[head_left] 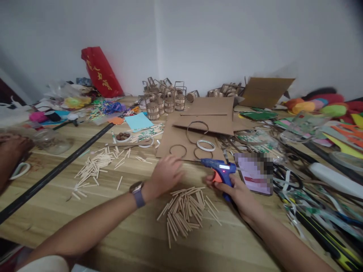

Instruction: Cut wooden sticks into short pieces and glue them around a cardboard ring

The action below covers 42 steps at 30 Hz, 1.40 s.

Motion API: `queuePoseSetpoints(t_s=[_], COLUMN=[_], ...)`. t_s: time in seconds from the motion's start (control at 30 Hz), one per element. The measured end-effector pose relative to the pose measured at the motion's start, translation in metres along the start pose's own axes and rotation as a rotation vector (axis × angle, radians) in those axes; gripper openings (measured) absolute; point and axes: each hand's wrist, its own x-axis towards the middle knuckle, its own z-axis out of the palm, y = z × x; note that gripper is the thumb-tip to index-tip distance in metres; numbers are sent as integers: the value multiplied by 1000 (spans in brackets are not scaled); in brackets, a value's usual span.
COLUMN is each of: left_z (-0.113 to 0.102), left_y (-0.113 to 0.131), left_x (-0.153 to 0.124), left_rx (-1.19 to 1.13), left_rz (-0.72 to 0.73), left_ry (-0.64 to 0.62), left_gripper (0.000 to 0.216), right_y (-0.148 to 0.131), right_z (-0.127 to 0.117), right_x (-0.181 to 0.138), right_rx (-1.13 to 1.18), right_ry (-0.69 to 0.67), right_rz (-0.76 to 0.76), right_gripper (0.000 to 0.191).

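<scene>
My right hand (235,189) is wrapped round a blue hot glue gun (225,175) with an orange trigger and a small red light; its nozzle points left. My left hand (167,173), a watch on its wrist, hovers at the front edge of a cardboard sheet (163,149), fingers slightly blurred, apart and seemingly holding nothing. Just beyond it, a thin brown ring (178,145) lies on the cardboard. A white roll of tape (206,140) rests near two more brown rings. Between my hands and closer to me is a pile of short brown sticks (185,211).
Pale sticks (96,164) lie scattered left, beside a long black strip (62,170). Small woven baskets (168,102) stand against the wall. A phone (255,173) and yellow-black cutters (320,234) lie right. Another person's hand (14,147) is at far left, near a glass jar (52,141).
</scene>
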Motion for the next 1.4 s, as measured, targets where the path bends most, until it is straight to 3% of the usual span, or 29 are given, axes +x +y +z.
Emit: queuePoseSetpoints(t_s=[0.13, 0.2, 0.3, 0.4, 0.6, 0.7, 0.83, 0.9, 1.07, 1.17, 1.27, 1.4], left_z=[10, 15, 20, 17, 7, 8, 10, 11, 10, 12, 16, 16], left_y=[-27, -31, -30, -29, -35, -31, -18, -16, -19, -12, 0, 2], left_x=[45, 57, 60, 46, 6, -3, -3, -2, -2, -3, 0, 8], left_rx=[104, 72, 44, -12, -279, -304, -124, -63, -145, -100, -3, -39], left_rz=[-291, -319, -313, -252, 105, 12, -203, -214, -61, -157, -262, -191], left_ry=[-33, -76, -85, -122, -366, -269, -98, -117, -230, -161, -108, -185], left_gripper=[71, 79, 71, 66, 78, 69, 67, 69, 61, 55, 66, 59], right_y=[-1, 0, 1, 1, 2, 3, 5, 9, 16, 16, 15, 15], right_z=[-4, -6, -8, -11, -11, -8, -7, -9, -13, -13, -13, -14], right_x=[19, 23, 19, 12, 11, 11, 10, 10, 14, 15, 15, 14], right_rx=[93, 87, 87, 132, 193, 97, -120, -183, -221, -262, -307, -335], right_ry=[31, 30, 5, 9, -55, -49, 18, 39, 26, 30, 35, 16], right_rz=[-1, -15, -24, -20, 12, -17, -71, -75, -73, -63, -48, -47], right_gripper=[36, 34, 32, 31, 33, 34, 38, 40, 42, 42, 43, 45])
